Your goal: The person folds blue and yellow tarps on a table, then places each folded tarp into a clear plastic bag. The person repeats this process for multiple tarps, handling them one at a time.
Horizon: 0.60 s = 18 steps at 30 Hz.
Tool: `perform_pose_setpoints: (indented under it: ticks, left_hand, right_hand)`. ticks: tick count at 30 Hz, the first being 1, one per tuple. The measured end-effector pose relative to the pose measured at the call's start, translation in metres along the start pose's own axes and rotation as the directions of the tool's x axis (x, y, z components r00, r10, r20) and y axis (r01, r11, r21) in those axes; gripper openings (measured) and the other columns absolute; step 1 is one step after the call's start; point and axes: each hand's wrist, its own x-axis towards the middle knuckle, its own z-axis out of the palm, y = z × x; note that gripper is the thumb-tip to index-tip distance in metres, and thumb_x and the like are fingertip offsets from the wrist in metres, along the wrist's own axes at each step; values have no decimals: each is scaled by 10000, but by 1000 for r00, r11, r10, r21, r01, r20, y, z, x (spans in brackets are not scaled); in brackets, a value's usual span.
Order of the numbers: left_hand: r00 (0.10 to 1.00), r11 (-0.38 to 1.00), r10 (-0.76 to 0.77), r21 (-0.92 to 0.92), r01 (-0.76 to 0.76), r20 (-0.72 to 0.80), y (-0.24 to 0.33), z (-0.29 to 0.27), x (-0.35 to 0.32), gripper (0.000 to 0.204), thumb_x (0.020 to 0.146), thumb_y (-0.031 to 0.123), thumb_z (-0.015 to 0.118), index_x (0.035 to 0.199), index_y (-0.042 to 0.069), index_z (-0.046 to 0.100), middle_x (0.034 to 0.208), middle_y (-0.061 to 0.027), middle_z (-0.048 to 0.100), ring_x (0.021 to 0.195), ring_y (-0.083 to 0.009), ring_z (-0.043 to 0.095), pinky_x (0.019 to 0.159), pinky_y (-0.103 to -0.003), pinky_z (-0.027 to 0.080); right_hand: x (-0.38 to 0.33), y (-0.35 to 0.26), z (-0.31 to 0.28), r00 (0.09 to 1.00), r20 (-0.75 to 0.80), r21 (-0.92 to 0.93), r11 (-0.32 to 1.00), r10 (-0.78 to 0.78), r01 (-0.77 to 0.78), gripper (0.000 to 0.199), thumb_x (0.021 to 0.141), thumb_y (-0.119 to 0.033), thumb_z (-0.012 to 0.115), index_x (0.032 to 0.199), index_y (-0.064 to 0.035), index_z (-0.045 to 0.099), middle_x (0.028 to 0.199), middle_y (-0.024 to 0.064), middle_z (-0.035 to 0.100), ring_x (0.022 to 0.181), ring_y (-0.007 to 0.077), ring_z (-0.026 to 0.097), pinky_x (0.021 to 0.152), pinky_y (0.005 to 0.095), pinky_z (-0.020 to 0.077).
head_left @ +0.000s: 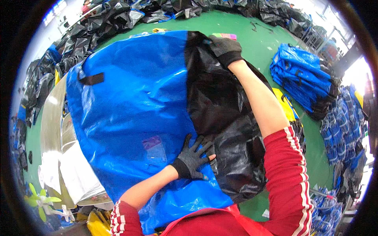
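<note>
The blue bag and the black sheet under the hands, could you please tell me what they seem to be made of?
The blue bag looks like woven plastic tarpaulin: glossy, stiffly creased, with bright glare streaks. The black sheet appears to be thinner plastic film, shiny and finely crinkled. The gloves on the left hand and right hand look knitted, possibly dotted.

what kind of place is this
Probably a bag-making or packing workshop. Gloved hands, left and right, press a large blue and black woven bag; folded blue bags are stacked nearby, with black material heaps on a green floor.
</note>
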Motion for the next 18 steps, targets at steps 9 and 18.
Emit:
perform_pose_setpoints:
  ticks: [9,18]
  left_hand:
    - [827,980,137,199,-32,-545,-133,-31,29,657,771,480,672,1334,179,520,1461,-184,385,1427,-347,213,1139,-560,136]
    - [835,849,-527,-58,525,-158,-120,-50,-180,706,767,518,655,1349,152,495,1467,-191,369,1414,-359,232,1141,-561,130]
  right_hand:
    - [-47,-78,-82,836,112,102,843,-537,528,269,881,-343,535,1077,-174,609,1008,138,643,848,323,650,626,454,534]
    - [-193,-43,-83,647,556,497,832,-522,245,455,903,-299,514,1353,-244,484,1273,125,552,1158,305,550,974,435,428]
